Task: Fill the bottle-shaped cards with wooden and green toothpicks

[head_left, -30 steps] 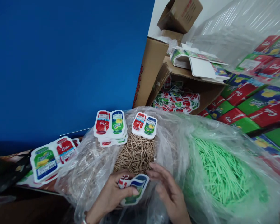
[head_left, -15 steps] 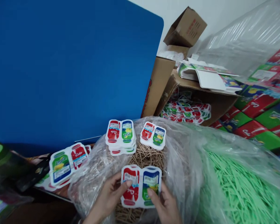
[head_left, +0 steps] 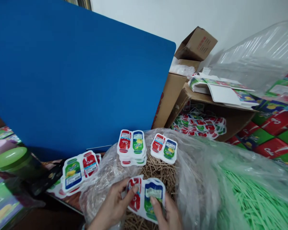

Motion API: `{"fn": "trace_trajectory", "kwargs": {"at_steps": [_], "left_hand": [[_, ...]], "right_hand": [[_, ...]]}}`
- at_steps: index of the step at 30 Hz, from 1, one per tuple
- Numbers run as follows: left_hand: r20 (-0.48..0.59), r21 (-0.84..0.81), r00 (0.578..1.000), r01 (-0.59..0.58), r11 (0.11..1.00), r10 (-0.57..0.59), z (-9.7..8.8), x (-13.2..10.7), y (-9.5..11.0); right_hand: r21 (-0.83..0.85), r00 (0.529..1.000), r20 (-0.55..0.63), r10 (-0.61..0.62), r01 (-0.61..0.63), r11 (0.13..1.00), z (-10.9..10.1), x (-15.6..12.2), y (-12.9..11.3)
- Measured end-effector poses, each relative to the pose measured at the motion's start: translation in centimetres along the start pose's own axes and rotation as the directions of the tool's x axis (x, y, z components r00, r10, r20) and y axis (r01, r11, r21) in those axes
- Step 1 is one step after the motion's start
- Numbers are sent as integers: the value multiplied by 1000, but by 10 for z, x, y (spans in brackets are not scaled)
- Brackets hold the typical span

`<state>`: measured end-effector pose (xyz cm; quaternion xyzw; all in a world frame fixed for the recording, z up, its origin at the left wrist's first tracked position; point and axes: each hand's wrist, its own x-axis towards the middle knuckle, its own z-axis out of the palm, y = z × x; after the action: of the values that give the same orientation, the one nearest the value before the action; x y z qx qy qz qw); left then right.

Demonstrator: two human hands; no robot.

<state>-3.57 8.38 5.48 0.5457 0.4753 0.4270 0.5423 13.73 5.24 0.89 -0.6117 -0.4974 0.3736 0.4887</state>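
Both hands grip one printed card shaped like two bottles, red on the left and blue-green on the right. My left hand pinches its red side with the thumb on top. On its green side my right hand presses a thumb. The card bends slightly over a clear bag of brown sticks. A stack of the same cards and a smaller pile rest on the bag just beyond.
A blue board stands behind. More cards lie at the left near a green lid. A bag of green sticks fills the right. Cardboard boxes and an open box with cards sit at the back.
The card was folded in my left hand one second ago; now it is spread out and held by both hands. The view has tilted upward, showing more wall.
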Motion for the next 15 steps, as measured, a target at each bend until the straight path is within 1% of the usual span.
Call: {"fn": "trace_trajectory", "kwargs": {"at_steps": [1, 3, 5, 6, 7, 8, 9, 10, 11, 13, 15], "left_hand": [[-19, -4, 1000, -10, 1000, 10, -4, 2, 4], [-54, -54, 999, 0, 999, -3, -14, 9, 12], [-58, -84, 998, 29, 996, -34, -24, 19, 25], [-50, -74, 998, 34, 997, -37, -30, 25, 32], [-34, -49, 999, 38, 998, -39, -35, 33, 39], [-26, -16, 999, 32, 999, -33, -41, 42, 47], [-47, 34, 999, 5, 999, -3, -46, 53, 54], [-73, 119, 997, -25, 993, 34, -52, 64, 59], [-98, 164, 993, -43, 986, 60, -57, 77, 64], [-150, 251, 983, -67, 966, 107, -65, 102, 68], [-193, 363, 970, -67, 929, 146, -71, 126, 65]], "right_hand": [[-27, 999, 24, -31, 31, 999, 1, 4, -5], [-15, 988, 142, -67, 70, 997, 3, 16, -20], [37, 958, 279, -71, 63, 997, 5, 35, -39], [44, 952, 300, -64, 54, 998, 7, 46, -49], [31, 957, 285, -63, 56, 998, 10, 58, -59], [-17, 964, 254, -85, 92, 996, 13, 71, -68], [-80, 968, 221, -117, 137, 987, 18, 85, -76], [-114, 970, 204, -131, 156, 981, 23, 98, -82], [-139, 969, 202, -142, 171, 975, 28, 111, -86], [-186, 968, 193, -159, 195, 963, 40, 135, -91], [-239, 969, 171, -178, 216, 947, 50, 152, -92]]}}
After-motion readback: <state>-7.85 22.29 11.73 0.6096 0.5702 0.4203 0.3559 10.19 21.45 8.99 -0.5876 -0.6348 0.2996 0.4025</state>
